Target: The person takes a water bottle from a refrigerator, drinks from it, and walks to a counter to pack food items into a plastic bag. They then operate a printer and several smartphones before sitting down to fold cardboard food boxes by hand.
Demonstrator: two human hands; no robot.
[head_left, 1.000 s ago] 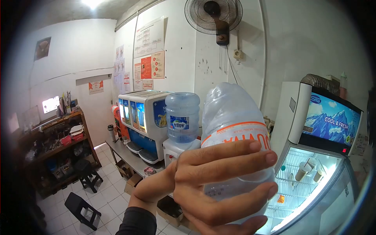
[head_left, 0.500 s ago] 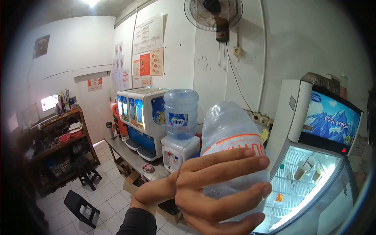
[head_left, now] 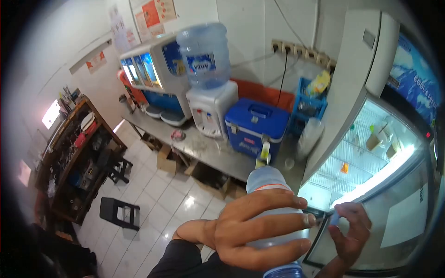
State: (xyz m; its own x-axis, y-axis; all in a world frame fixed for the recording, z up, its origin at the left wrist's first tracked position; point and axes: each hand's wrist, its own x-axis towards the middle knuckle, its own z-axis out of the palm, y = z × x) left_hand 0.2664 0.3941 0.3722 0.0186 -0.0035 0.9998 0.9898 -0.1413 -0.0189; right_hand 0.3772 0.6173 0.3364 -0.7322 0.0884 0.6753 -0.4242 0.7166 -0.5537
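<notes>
My left hand [head_left: 264,227] is wrapped around a clear plastic bottle [head_left: 268,178] with an orange line of print. The bottle's rounded end points away from me. At its near end, a bluish ridged part [head_left: 283,270] shows below my fingers. To the right, my right hand [head_left: 351,231] is closed in a pinch on a small light-blue bottle cap [head_left: 334,217], apart from the bottle. My fingers hide most of the bottle's side.
A metal counter [head_left: 204,150] carries a drink machine [head_left: 160,76], a water dispenser [head_left: 211,109] and a blue cooler box [head_left: 257,125]. A lit fridge [head_left: 364,148] stands at right. Stools [head_left: 118,213] and cardboard boxes [head_left: 169,160] are on the floor.
My view has tipped downward, bringing the cooler box and blue rack into sight. The bottle is lower in view, and my right hand with the cap has appeared.
</notes>
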